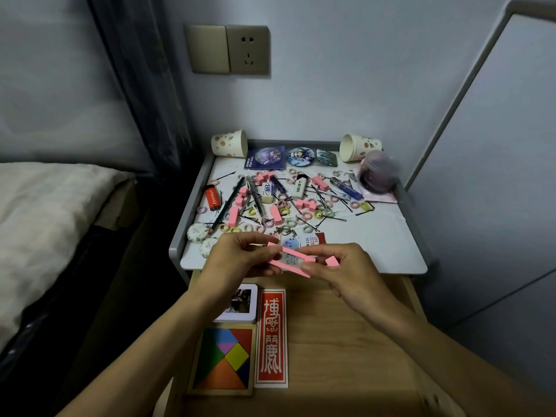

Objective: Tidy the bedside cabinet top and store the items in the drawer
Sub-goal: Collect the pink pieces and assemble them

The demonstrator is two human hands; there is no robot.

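Above the open wooden drawer (331, 356), the left hand (237, 257) and right hand (346, 266) hold long pink rectangular blocks (300, 256). Their fingers (264, 251) pinch the ends.

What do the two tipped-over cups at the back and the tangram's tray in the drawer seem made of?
Left cup and right cup: probably paper, matt cream with printed dots and leaves, thin rolled rims. Tangram tray: looks like pale bare wood, matt; its coloured pieces may be painted wood or plastic.

Slender pink blocks (298, 254) aloft near open drawer (346, 326)
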